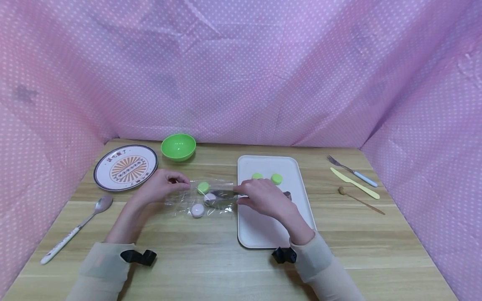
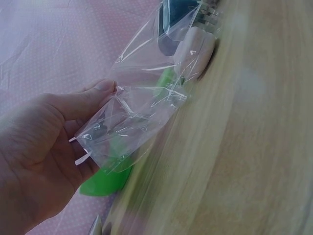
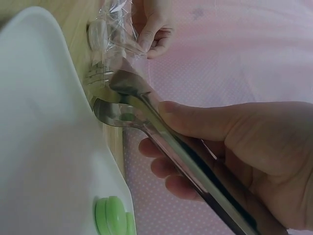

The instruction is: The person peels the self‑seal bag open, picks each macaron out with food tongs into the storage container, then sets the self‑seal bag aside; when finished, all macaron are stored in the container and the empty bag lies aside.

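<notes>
My left hand [image 1: 162, 186] pinches the edge of a clear plastic bag [image 2: 137, 110] between thumb and finger, lifting that edge off the table. A green macaron [image 1: 203, 187] and two pale pink macarons, one nearer me [image 1: 197, 210] and one at the bag's middle [image 1: 209, 197], show within its outline. My right hand [image 1: 265, 194] grips metal tongs [image 3: 171, 147], thumb on one arm and fingers under the other. Their fork-like tips point left at the bag and overlap the middle pink macaron in the head view.
Beneath the right hand lies a white tray [image 1: 260, 234] with two green macarons [image 1: 276, 179]. A patterned plate [image 1: 109, 177], a green bowl [image 1: 178, 147] and a spoon [image 1: 71, 234] are at left. At right lie a fork [image 1: 354, 172], a yellow knife [image 1: 355, 184] and a small wooden spoon [image 1: 359, 200].
</notes>
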### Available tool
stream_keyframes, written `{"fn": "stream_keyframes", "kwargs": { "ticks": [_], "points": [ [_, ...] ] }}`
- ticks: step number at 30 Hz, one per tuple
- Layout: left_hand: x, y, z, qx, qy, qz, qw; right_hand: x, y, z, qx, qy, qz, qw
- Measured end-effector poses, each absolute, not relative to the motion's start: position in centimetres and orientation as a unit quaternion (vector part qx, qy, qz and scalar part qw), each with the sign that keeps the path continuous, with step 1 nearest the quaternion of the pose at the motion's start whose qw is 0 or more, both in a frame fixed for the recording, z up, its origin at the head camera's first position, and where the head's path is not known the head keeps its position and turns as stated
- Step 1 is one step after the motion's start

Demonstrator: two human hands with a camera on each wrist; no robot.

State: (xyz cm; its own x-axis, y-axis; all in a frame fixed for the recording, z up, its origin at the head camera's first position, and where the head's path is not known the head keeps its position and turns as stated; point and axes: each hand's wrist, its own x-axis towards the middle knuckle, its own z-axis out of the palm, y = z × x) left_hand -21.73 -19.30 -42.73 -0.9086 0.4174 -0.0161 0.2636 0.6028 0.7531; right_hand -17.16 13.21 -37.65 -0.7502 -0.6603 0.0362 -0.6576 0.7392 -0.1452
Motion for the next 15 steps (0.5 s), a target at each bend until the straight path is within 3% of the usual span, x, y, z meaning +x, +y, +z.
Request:
{"fn": "stream_keyframes", "kwargs": {
  "ticks": [8,15],
  "points": [
    [-21.8,-19.4,-42.9,0.190,0.890,0.403,0.097,-17.3,14.8,-36.9,-0.349,0.932,-0.100,0.007],
    [-21.9,-19.5,-42.9,0.185,0.894,0.398,0.095,-17.2,20.3,-35.9,-0.298,0.945,-0.137,-0.005]
  ]
}}
